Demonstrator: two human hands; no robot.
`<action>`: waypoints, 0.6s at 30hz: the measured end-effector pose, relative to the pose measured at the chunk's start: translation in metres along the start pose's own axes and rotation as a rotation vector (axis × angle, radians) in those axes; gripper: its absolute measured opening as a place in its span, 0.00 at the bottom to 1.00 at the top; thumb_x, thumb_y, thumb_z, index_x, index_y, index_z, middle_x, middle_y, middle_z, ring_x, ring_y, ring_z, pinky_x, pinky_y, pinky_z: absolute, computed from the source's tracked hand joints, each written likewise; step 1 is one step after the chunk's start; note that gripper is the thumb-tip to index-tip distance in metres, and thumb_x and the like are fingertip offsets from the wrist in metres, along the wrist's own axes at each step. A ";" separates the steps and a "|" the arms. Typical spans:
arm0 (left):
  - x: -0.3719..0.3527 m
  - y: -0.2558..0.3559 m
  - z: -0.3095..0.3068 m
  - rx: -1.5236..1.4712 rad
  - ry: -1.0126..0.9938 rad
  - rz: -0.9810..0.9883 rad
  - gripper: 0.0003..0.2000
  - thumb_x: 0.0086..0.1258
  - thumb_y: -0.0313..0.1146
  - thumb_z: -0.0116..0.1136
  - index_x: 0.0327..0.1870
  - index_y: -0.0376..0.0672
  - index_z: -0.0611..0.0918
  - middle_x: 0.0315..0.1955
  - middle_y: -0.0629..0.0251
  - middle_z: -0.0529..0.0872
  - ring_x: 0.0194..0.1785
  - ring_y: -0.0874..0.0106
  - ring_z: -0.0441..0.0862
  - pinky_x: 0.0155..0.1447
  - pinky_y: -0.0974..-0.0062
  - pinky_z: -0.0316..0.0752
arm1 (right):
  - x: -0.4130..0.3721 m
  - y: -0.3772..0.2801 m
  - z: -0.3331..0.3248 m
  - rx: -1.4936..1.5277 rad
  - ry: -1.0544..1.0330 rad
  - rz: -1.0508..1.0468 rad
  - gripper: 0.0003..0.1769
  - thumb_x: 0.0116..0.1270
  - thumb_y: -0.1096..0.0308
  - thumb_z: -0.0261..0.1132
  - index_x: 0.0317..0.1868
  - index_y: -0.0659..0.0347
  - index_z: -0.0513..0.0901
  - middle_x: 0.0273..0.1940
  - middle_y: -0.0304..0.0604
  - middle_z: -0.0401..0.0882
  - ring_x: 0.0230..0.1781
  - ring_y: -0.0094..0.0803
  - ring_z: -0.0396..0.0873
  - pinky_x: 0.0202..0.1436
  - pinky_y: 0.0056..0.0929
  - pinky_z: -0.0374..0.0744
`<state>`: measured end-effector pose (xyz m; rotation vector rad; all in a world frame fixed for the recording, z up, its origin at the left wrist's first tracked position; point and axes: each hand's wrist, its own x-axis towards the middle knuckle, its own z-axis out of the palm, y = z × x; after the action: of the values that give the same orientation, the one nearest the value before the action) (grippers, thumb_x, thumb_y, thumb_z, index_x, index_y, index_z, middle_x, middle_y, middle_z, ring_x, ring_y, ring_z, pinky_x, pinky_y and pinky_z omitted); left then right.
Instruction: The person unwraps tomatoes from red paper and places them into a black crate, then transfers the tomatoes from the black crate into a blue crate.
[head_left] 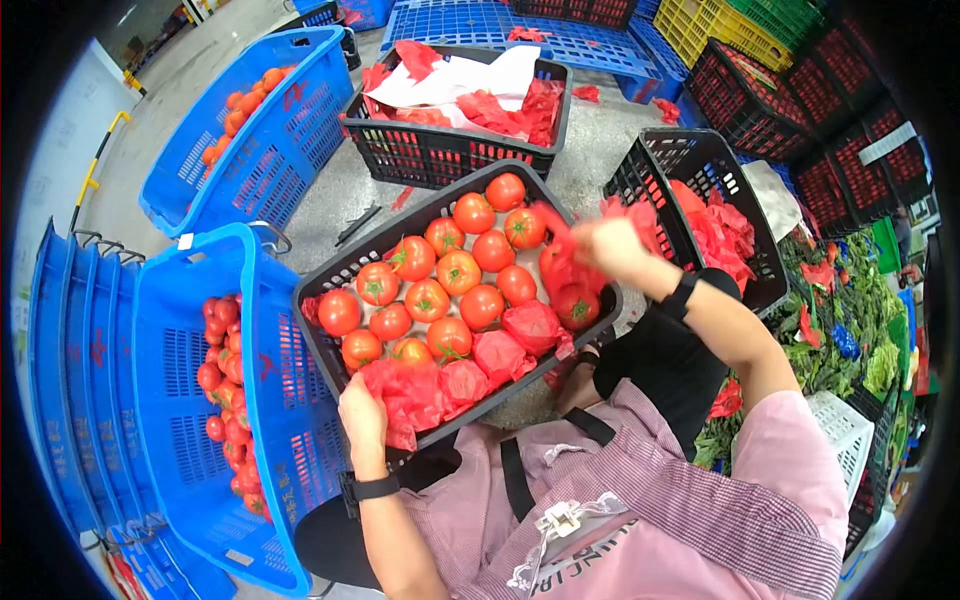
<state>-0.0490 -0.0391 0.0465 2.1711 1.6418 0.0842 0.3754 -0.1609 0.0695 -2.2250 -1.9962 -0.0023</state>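
Observation:
A black crate [318,352] lies tilted before me, filled with rows of red tomatoes [458,272]. Along its near side, several tomatoes are still covered by red plastic wrap [465,382]. My left hand [362,412] is at the crate's near left corner, fingers closed on a crumpled piece of this wrap. Over the right end of the crate, my right hand [612,250] is smeared by motion. A sheet of red plastic wrap [568,268] stretches from its fingers down towards a tomato [577,306] in the right corner.
Blue baskets [245,345] with loose tomatoes stand at the left. Ahead is a black crate [450,160] holding white sheets and red wrap. Another black crate [690,150] with red wrap [715,235] is at the right, beside a heap of greens [850,300]. Stacked crates rise behind.

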 end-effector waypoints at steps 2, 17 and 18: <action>0.000 -0.003 -0.002 -0.230 0.044 0.082 0.10 0.60 0.23 0.57 0.42 0.35 0.81 0.35 0.48 0.85 0.43 0.53 0.83 0.46 0.63 0.76 | 0.015 0.007 -0.039 0.038 0.221 0.021 0.08 0.50 0.65 0.65 0.32 0.56 0.79 0.28 0.47 0.77 0.32 0.46 0.79 0.34 0.42 0.77; -0.033 0.093 0.036 -0.227 -0.187 0.716 0.29 0.44 0.30 0.69 0.52 0.33 0.73 0.62 0.45 0.67 0.65 0.50 0.65 0.67 0.58 0.63 | -0.004 -0.098 0.036 -0.024 -0.301 -0.633 0.31 0.46 0.53 0.68 0.52 0.57 0.77 0.48 0.45 0.74 0.44 0.36 0.74 0.36 0.34 0.74; -0.039 0.100 0.049 -0.196 -0.187 0.653 0.33 0.45 0.31 0.70 0.56 0.34 0.70 0.63 0.45 0.66 0.65 0.51 0.64 0.66 0.57 0.63 | -0.006 -0.101 0.039 -0.102 -0.270 -0.653 0.24 0.49 0.55 0.65 0.46 0.56 0.79 0.51 0.44 0.71 0.47 0.35 0.71 0.39 0.32 0.73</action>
<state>0.0447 -0.1117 0.0452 2.3804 0.7439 0.2109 0.2710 -0.1521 0.0419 -1.5833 -2.8344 0.1294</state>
